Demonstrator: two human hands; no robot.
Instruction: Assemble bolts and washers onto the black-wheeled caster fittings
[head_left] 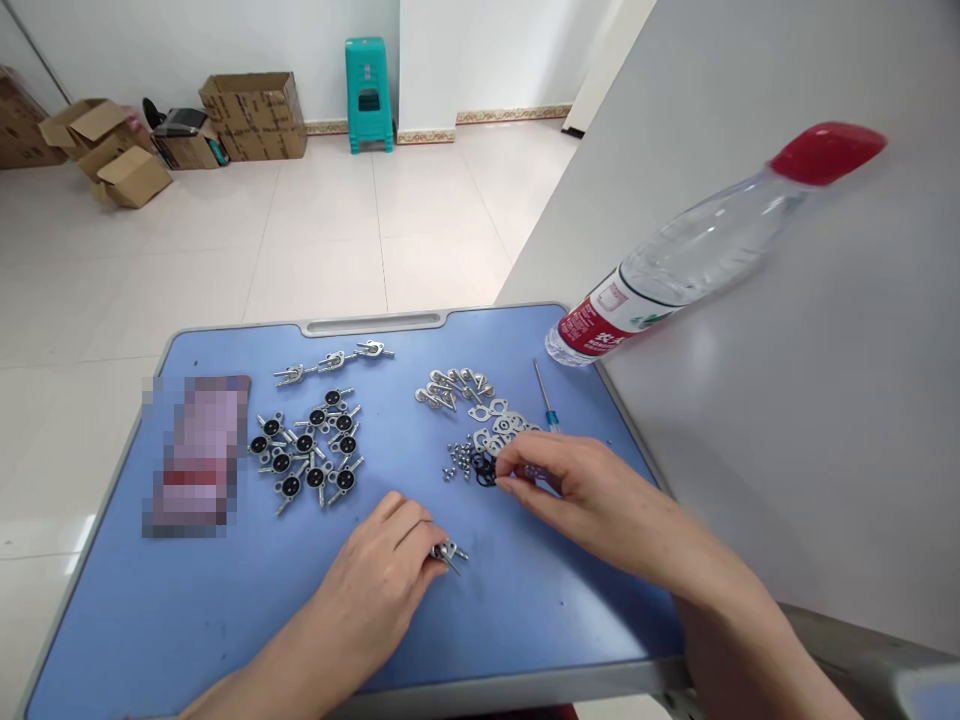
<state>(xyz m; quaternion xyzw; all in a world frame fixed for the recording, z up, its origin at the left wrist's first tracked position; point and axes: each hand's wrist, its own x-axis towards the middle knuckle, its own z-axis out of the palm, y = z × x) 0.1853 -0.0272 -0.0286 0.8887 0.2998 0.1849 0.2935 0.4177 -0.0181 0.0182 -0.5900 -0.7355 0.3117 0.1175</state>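
Observation:
My left hand (394, 560) pinches a small metal valve-like part (448, 551) with side stems, just above the table. At the pile of black rubber rings (484, 470), the thumb and forefinger of my right hand (577, 485) are pressed together; whatever is between them is hidden. Small screws (457, 460) lie left of the rings. Flat metal plates with holes (499, 428) are heaped behind, partly covered by my right hand. Further back are metal pins with round heads (454, 385). On the left lie several metal parts with black discs (315, 450).
Three assembled metal pieces (335, 361) line the back of the blue table (262, 610). A blurred-out phone-like object (199, 455) lies left. A screwdriver (550, 405) and a tall red-capped bottle (645, 275) are at right, beside a grey wall panel (825, 400).

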